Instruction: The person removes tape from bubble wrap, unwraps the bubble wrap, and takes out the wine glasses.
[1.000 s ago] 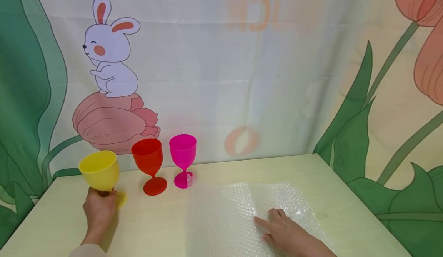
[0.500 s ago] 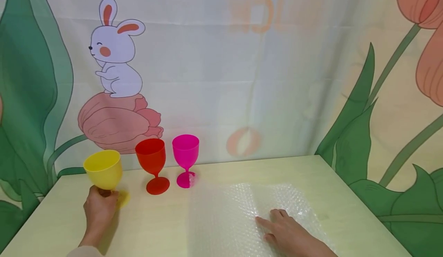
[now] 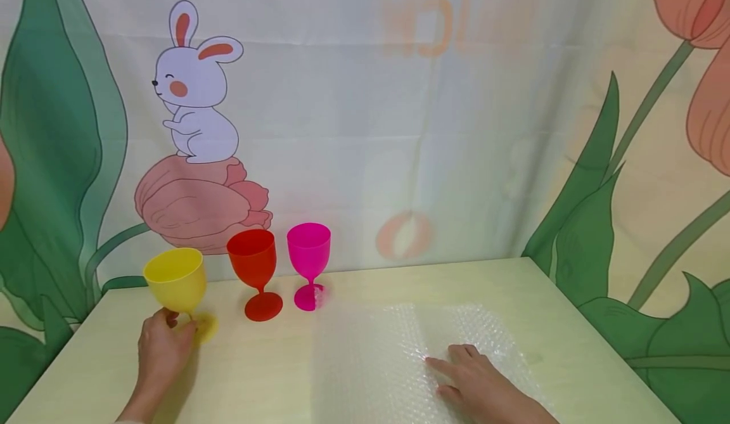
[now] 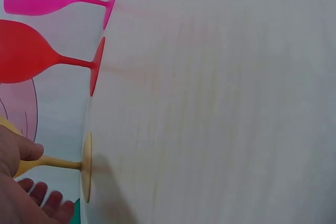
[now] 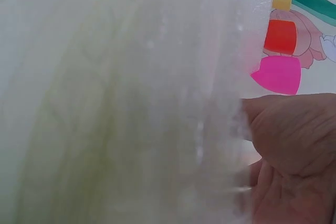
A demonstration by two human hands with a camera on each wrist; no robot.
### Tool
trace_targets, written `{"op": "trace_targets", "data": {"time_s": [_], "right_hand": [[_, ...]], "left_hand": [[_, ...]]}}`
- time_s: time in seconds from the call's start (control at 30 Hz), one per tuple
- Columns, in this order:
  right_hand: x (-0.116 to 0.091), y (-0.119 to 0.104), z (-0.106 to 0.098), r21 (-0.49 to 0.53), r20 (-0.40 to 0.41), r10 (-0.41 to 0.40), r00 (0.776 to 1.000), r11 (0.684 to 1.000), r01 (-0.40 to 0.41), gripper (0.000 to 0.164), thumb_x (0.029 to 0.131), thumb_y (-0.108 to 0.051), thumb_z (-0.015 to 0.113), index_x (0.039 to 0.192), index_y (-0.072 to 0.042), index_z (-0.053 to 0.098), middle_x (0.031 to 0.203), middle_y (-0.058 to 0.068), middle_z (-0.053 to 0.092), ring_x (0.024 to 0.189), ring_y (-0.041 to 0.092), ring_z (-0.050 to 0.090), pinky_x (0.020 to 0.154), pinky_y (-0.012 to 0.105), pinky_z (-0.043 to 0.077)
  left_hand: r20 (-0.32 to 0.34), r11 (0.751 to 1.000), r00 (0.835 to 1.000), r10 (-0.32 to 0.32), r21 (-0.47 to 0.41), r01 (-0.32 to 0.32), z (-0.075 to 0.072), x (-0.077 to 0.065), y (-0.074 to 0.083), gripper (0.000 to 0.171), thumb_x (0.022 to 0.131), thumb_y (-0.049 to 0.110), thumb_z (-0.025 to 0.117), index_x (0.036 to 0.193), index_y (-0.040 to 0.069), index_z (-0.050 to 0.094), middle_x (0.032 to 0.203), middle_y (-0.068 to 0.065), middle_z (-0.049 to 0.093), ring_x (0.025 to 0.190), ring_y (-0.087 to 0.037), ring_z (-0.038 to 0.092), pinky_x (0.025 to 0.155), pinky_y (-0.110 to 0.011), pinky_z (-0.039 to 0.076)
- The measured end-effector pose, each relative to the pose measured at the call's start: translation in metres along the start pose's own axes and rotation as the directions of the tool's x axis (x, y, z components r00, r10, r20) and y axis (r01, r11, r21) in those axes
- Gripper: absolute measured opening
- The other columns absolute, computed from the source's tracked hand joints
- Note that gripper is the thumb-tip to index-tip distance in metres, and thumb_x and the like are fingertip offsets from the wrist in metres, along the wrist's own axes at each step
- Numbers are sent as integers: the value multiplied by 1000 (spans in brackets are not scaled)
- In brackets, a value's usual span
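Observation:
A yellow plastic goblet (image 3: 175, 281) stands on the table at the left. Around its stem is my left hand (image 3: 162, 351); in the left wrist view the thumb (image 4: 32, 149) lies over the stem while the fingertips (image 4: 52, 199) are spread loosely, apart from it. My right hand (image 3: 479, 383) rests on a sheet of clear bubble wrap (image 3: 371, 354), its index finger stretched out. The right wrist view has the bubble wrap (image 5: 157, 77) filling most of the picture and partly hiding the fingers.
A red goblet (image 3: 253, 262) and a magenta goblet (image 3: 308, 250) stand upright to the right of the yellow one. The bubble wrap's far left corner overlaps the magenta base. A printed curtain (image 3: 342, 113) hangs behind the pale wooden table (image 3: 251, 373).
My left fingers have loosened from the yellow goblet's stem, and the goblet stays upright. The right hand keeps its place on the bubble wrap. The head view has shifted slightly.

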State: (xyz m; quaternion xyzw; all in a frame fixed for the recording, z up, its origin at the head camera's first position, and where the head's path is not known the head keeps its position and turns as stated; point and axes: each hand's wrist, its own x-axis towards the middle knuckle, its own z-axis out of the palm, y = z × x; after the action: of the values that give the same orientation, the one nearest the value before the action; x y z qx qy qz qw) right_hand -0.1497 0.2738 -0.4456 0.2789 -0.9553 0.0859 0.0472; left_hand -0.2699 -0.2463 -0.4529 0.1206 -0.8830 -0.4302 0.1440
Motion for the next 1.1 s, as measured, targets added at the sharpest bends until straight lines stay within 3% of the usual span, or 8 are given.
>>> {"op": "trace_targets", "data": {"time_s": [0.17,0.33,0.6,0.77,0.93,1.1], "right_hand": [[0,1,2,-35,-48,-4,999,999,2,39,97,-27,72,133,-13,68,121,16,58,106,33,52,78,47,47],[1,1,1,-7,-37,30,999,1000,-30,39,98,-32,71,131,-12,69,125,17,59,112,37,53,79,52,47],[4,-1,-2,-17,-13,85,996,996,-85,46,97,-44,70,129,-12,68,124,12,61,117,36,54,83,54,44],[4,-1,-4,5,-14,83,996,997,-83,49,97,-44,68,132,-9,66,133,17,60,127,42,52,91,62,46],[3,-1,-6,44,-8,99,995,994,-99,55,99,-44,66,136,-4,62,142,24,56,138,50,44,98,68,44],[1,-3,-12,119,30,146,989,982,-148,64,101,-48,61,144,1,56,152,28,47,145,49,35,105,68,39]], "left_hand": [[118,996,993,8,87,-19,-11,0,0,65,98,15,59,142,-26,34,143,-47,38,133,-59,38,111,-66,32],[195,983,981,-1,181,-35,-18,-8,-2,71,100,20,58,142,-29,29,144,-49,30,136,-61,29,113,-67,26],[255,956,958,-131,288,54,-26,-26,1,75,102,22,60,147,-24,21,145,-45,19,135,-58,24,115,-68,23],[309,946,938,-159,319,56,-31,-37,6,81,102,24,64,149,-22,17,149,-44,16,136,-59,23,114,-68,23],[342,933,929,-141,360,9,-37,-46,12,94,101,40,66,152,-20,15,153,-44,10,138,-60,19,112,-71,22],[378,903,922,-84,421,-90,-39,-53,17,106,98,57,63,151,-21,17,154,-46,5,139,-64,12,109,-74,19]]}}
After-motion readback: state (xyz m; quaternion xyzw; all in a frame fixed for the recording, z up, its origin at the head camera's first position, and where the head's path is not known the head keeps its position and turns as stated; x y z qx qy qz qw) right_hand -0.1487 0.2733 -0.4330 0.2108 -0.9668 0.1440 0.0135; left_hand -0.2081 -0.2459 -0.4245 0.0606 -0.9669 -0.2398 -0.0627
